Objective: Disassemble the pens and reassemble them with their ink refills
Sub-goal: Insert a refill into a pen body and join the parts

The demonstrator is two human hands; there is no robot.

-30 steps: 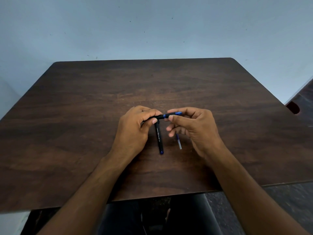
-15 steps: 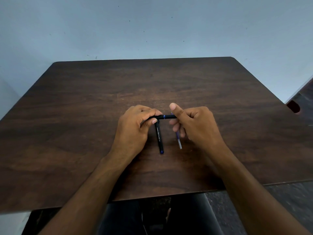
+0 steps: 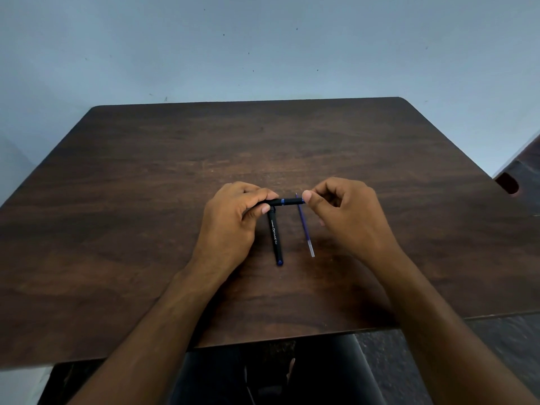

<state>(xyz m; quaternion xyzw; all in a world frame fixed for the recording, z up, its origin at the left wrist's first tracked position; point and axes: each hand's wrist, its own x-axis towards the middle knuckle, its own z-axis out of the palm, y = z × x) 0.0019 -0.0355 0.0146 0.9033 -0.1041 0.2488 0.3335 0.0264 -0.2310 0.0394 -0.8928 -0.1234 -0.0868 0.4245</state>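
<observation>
A left hand (image 3: pixel 233 217) grips one end of a short black plastic pen piece with a blue ring (image 3: pixel 285 202); the right hand (image 3: pixel 347 211) pinches its other end. Beneath, a black pen barrel (image 3: pixel 275 238) and a thin blue ink refill (image 3: pixel 305 229) lie on the dark wooden table (image 3: pixel 146 200).

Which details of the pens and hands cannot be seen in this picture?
- Held pen, head view: left end hidden in left hand; right tip covered by right hand fingertips.
- Lying pen: small print beside "Octane" too small.
- Ink refill: tip too small.

"Octane Gel" on black pen (image 3: pixel 275 235)
</observation>
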